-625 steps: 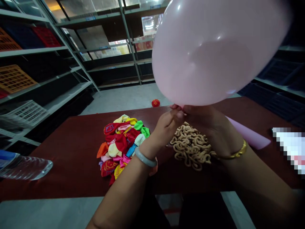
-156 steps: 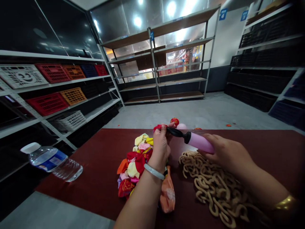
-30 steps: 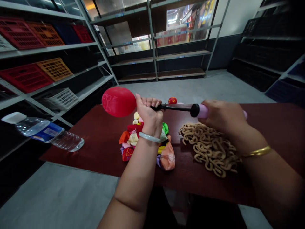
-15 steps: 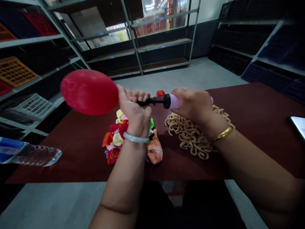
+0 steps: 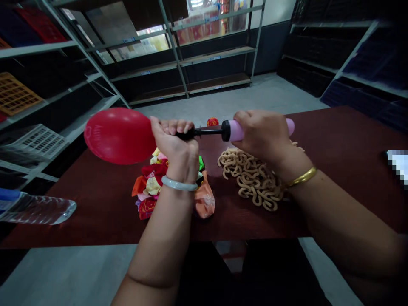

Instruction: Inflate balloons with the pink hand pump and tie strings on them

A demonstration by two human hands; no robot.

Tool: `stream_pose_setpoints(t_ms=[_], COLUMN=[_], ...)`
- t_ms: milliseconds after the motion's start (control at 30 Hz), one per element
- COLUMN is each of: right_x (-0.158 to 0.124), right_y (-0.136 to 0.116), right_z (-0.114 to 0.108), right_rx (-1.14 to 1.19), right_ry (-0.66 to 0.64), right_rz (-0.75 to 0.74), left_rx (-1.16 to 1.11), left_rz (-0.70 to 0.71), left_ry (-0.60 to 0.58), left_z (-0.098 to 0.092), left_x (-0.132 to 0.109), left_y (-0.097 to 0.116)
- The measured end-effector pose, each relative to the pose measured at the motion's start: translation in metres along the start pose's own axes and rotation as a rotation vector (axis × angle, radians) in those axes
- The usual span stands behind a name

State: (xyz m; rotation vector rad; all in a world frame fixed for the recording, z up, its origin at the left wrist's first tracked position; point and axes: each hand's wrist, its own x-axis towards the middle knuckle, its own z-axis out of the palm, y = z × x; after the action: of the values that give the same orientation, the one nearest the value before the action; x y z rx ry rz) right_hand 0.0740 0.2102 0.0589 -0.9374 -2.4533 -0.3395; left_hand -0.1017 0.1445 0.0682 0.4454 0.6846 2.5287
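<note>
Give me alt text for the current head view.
The left hand holds a glossy, inflated red balloon at the black end of a pink plastic pump gripped by the right hand. Beneath them, a dark reddish table bears a pile of multicoloured limp balloons and a heap of curly tan strands; a clear plastic bottle is at image left.

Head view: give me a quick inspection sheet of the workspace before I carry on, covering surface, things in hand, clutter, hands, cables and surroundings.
Surface: dark red-brown table, slight sheen.
Things in hand: inflated red balloon beside the black end of a pink-and-black pump; balloon's neck hidden.
Clutter: pile of uninflated balloons, heap of tan curly pieces, bottle at left.
Hands: left hand grips the pump's black end; right hand its pink body.
Cables: nothing seen.
Surroundings: shelving, orange crate, grey floor.
</note>
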Motion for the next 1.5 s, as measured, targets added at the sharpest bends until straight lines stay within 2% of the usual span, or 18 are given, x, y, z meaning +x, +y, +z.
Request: stream_pose_setpoints(t_ms=[133, 267, 400, 533, 667, 767, 867, 1000, 1100, 1200, 1300, 1400, 1500], right_x=[-0.003, -0.004, -0.001, 0.003, 0.005, 0.005, 0.003, -0.001, -0.004, -0.005, -0.003, 0.000, 0.004], right_y=[-0.021, -0.025, -0.013, 0.015, 0.035, 0.033, 0.020, -0.004, -0.017, -0.022, -0.014, 0.005, 0.026], right_z=[-0.004, -0.005, 0.001, 0.010, 0.013, 0.010, 0.005, 0.000, -0.002, 0.000, 0.003, 0.008, 0.014], right_rx=[0.022, 0.037, 0.033, 0.032, 0.007, -0.032, -0.071, -0.030, 0.030, 0.051, 0.063, 0.076, 0.074], right_ry=[-0.034, -0.029, -0.021, -0.035, -0.078, -0.076, -0.034, -0.023, -0.057, -0.067, -0.051, -0.051, -0.041], right_rz=[0.002, 0.006, 0.008, 0.031, 0.059, 0.036, -0.010, -0.051, -0.020, -0.001, -0.030, -0.037, 0.020], left_rx=[0.021, 0.043, 0.012, -0.046, -0.014, -0.007, -0.009, 0.093, 0.097, 0.042, -0.003, -0.032, -0.065], left_rz=[-0.111, -0.117, -0.050, 0.071, 0.110, 0.108, 0.085, -0.034, -0.097, -0.159, -0.179, -0.102, 0.037], left_ry=[0.023, 0.006, -0.042, -0.042, 0.051, 0.036, 0.008, 0.015, -0.023, -0.020, 0.005, 0.041, -0.009], left_z=[0.016, 0.020, 0.012, -0.001, -0.009, -0.009, -0.003, 0.009, 0.015, 0.017, 0.016, 0.011, 0.003], left_x=[-0.026, -0.032, -0.015, 0.010, 0.023, 0.020, 0.009, -0.014, -0.028, -0.031, -0.023, -0.008, 0.005], left_y=[-0.013, -0.012, 0.000, 0.024, 0.038, 0.030, 0.010, -0.014, -0.018, -0.014, -0.005, 0.011, 0.026])
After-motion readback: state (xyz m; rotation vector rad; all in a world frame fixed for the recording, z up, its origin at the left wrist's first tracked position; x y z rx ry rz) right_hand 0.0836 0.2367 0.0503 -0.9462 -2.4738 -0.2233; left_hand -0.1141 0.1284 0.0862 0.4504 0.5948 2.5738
